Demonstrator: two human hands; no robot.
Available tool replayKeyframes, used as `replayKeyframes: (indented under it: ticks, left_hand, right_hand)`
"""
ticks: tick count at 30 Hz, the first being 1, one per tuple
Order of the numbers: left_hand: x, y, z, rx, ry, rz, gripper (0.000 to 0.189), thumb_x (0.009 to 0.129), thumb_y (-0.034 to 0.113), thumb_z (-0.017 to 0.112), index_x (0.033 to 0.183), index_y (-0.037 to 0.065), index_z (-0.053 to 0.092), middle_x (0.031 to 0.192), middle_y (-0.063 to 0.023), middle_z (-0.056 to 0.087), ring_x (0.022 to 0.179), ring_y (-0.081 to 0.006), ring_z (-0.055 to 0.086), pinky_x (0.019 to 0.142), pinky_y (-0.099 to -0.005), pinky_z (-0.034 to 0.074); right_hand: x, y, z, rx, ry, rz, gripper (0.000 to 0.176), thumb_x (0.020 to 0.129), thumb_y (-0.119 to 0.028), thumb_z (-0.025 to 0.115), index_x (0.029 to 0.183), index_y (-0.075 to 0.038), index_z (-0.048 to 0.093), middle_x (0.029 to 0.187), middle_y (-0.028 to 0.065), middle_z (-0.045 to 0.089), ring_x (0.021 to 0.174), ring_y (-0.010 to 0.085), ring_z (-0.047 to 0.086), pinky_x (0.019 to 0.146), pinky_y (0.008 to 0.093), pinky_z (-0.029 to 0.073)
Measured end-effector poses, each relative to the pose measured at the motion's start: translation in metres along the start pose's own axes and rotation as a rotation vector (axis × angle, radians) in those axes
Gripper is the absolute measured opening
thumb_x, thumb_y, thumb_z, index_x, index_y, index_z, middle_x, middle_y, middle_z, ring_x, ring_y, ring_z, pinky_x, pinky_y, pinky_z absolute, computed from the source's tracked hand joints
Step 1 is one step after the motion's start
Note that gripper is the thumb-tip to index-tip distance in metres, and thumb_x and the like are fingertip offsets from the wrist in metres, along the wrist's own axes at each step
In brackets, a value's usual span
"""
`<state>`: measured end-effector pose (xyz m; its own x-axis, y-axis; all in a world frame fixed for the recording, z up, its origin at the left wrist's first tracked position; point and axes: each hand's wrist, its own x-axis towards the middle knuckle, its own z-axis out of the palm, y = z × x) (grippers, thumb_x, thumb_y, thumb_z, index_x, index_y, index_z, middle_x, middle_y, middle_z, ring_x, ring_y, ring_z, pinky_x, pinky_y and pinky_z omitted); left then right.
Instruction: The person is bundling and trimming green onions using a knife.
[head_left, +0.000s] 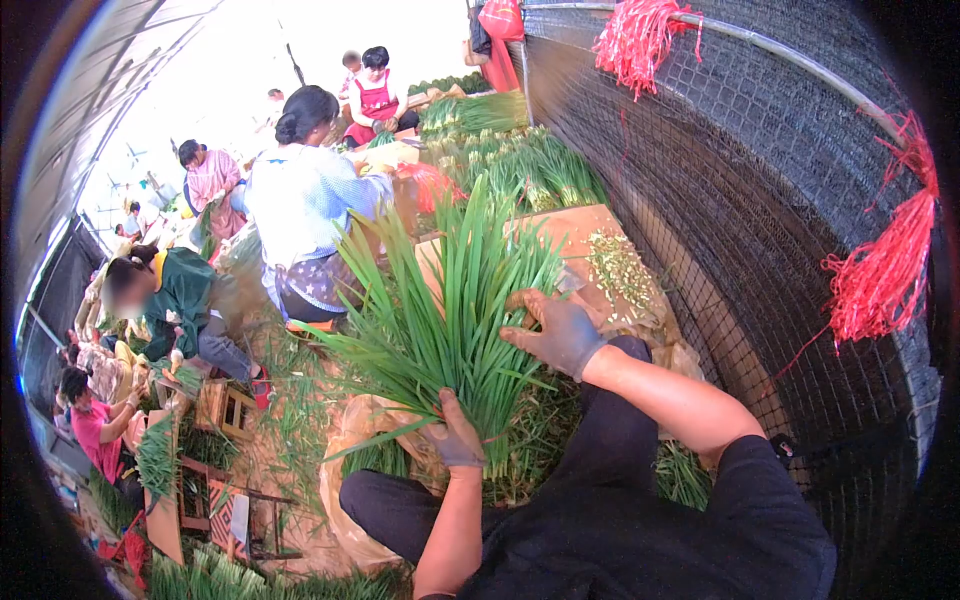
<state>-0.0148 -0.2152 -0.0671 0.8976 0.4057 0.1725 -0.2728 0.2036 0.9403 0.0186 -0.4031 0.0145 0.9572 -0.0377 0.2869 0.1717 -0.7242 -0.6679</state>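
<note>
My left hand point(458, 432), in a dark glove, is closed around the lower part of a large bundle of garlic chives point(465, 300). Long green leaves fan upward and outward from it above my lap. My right hand point(558, 332), gloved too, is at the right side of the leaves, its thumb and fingers apart and bent toward them. Below the bundle, the stem ends point(510, 480) point down between my legs. A brown board point(570, 225) beyond my right hand carries a pile of pale cut stem pieces point(618, 268).
Bunched chives point(540, 165) lie in rows ahead. A person in a light blue top point(300, 200) sits close ahead, with several other people beyond and to the left. Red ties point(885, 280) hang from the mesh fence point(740, 190) on my right. A wooden crate point(225, 410) stands left.
</note>
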Motion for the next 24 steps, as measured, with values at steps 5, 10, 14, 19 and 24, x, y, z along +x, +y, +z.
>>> replayKeyframes:
  ticks: [5, 10, 14, 19, 24]
  left_hand:
    - [0.003, -0.01, -0.007, 0.0, -0.046, -0.056, 0.042, 0.098, 0.021, 0.059, 0.13, -0.004, 0.046, 0.125, -0.0105, 0.054, 0.107, -0.0192, 0.052, 0.096, -0.0328, 0.042]
    - [0.005, -0.011, -0.006, 0.139, -0.057, 0.05, 0.039, 0.097, 0.018, 0.057, 0.127, -0.005, 0.049, 0.126, -0.0129, 0.054, 0.107, -0.0223, 0.053, 0.096, -0.0331, 0.041]
    - [0.002, -0.004, -0.003, 0.11, -0.023, -0.017, 0.04, 0.096, 0.017, 0.056, 0.129, -0.005, 0.047, 0.126, -0.0138, 0.054, 0.108, -0.0232, 0.053, 0.097, -0.0341, 0.042]
    - [0.008, -0.019, -0.01, 0.073, -0.031, -0.077, 0.051, 0.096, 0.021, 0.058, 0.136, -0.005, 0.041, 0.13, -0.016, 0.053, 0.109, -0.0248, 0.055, 0.095, -0.0382, 0.045]
    - [0.002, -0.012, -0.008, 0.025, -0.025, -0.132, 0.054, 0.096, 0.025, 0.059, 0.136, -0.006, 0.042, 0.132, -0.0166, 0.052, 0.11, -0.0256, 0.055, 0.095, -0.0381, 0.046]
  right_hand:
    - [0.0, 0.01, 0.008, 0.042, 0.068, -0.221, 0.027, 0.088, -0.027, 0.072, 0.101, -0.005, 0.064, 0.069, 0.0064, 0.061, 0.062, 0.0178, 0.06, 0.058, 0.0325, 0.047]
    - [-0.004, -0.004, -0.005, 1.019, -0.203, 0.308, 0.02, 0.091, -0.023, 0.067, 0.094, -0.004, 0.062, 0.067, 0.0017, 0.057, 0.052, 0.0145, 0.051, 0.048, 0.0292, 0.041]
    - [-0.03, 0.005, -0.02, 1.382, -0.371, -0.045, 0.029, 0.1, -0.031, 0.052, 0.089, -0.006, 0.058, 0.058, -0.0044, 0.044, 0.046, 0.0065, 0.042, 0.041, 0.0221, 0.033]
    - [-0.009, 0.047, -0.032, 1.122, -0.859, -0.661, 0.047, 0.103, -0.038, 0.044, 0.08, -0.001, 0.064, 0.071, 0.0052, 0.062, 0.052, 0.0145, 0.057, 0.053, 0.0238, 0.048]
    - [-0.005, -0.045, -0.081, 0.343, -0.074, 0.003, 0.035, 0.096, -0.035, 0.059, 0.103, -0.002, 0.065, 0.067, 0.0053, 0.06, 0.056, 0.0217, 0.06, 0.057, 0.0322, 0.049]
